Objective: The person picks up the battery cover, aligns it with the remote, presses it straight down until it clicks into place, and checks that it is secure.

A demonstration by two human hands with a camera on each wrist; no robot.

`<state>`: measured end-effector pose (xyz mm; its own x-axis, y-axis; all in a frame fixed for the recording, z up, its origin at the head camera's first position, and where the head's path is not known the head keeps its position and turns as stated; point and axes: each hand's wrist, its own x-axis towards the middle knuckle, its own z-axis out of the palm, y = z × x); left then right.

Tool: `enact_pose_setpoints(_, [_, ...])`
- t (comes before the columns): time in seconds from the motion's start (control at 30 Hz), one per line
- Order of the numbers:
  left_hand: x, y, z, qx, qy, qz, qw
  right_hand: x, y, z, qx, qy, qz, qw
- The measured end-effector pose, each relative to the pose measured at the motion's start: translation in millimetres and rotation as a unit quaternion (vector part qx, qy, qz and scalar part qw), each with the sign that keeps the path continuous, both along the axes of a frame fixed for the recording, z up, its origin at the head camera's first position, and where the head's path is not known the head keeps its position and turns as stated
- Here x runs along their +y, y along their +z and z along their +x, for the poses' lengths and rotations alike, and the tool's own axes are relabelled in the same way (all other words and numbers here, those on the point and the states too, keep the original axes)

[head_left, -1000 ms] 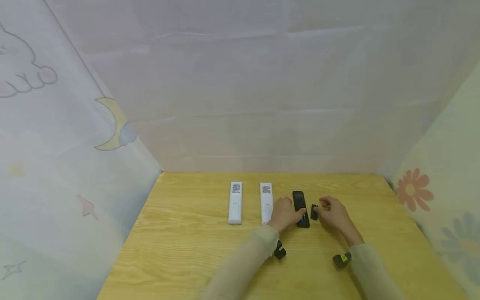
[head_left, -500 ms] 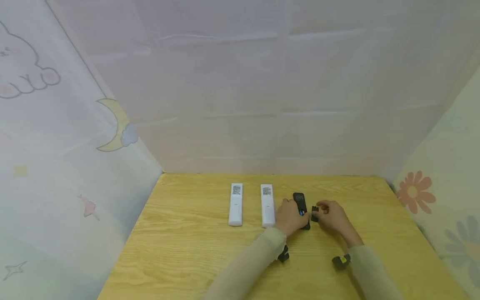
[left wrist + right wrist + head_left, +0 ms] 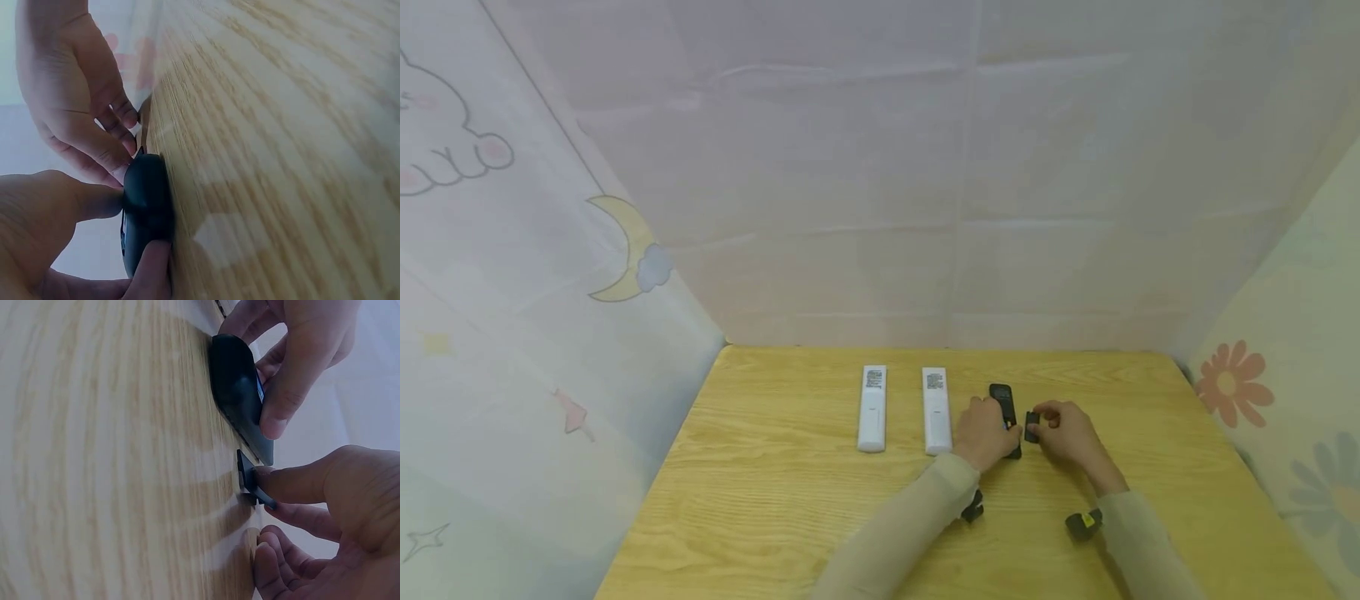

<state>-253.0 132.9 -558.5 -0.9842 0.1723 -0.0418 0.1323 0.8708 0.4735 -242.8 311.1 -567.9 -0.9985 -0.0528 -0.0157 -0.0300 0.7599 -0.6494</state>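
Note:
A black remote control [image 3: 1003, 400] lies back up on the table, its battery bay uncovered with a bit of blue inside. My left hand [image 3: 987, 435] grips its near part from the left, thumb on top in the left wrist view, where the remote's dark end [image 3: 147, 197] faces the camera. Just to the right, my right hand [image 3: 1069, 435] pinches a small black battery cover [image 3: 1032, 427] between thumb and fingers. In the right wrist view the cover [image 3: 249, 477] is tilted close to the tabletop, beside the remote [image 3: 236, 381] and apart from it. The left hand hides much of the bay.
Two white remote controls lie back up to the left, one farther off [image 3: 872, 410] and one [image 3: 937, 412] close by my left hand. The wooden table [image 3: 760, 483] meets printed cloth walls at the back and sides. Dark wrist cameras [image 3: 1083, 524] hang at both cuffs.
My left hand has shifted slightly right and covers more of the black remote. The battery cover has turned in my right hand: its notched edge showed half a second ago, and a plain face shows now.

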Motion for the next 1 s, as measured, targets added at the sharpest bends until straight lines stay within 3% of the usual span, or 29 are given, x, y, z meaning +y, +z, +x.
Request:
enact_pose_setpoints(0.67, [4.1,1.2,-0.8,0.002,0.017,0.006,0.9998,6.2,-0.9,1.2,-0.004,-0.013,-0.010,1.000])
enact_pose_setpoints(0.83, [2.5,-0.8,-2.8,-0.018,0.018,0.062,0.9978,6.7,-2.7,1.2,-0.001,-0.013,-0.013,1.000])
enact_pose_setpoints(1.0, [-2.0,-6.6,-7.4,-0.052,0.026,0.149,0.9872,7.0,-3.4,2.2,0.005,-0.012,-0.013,1.000])
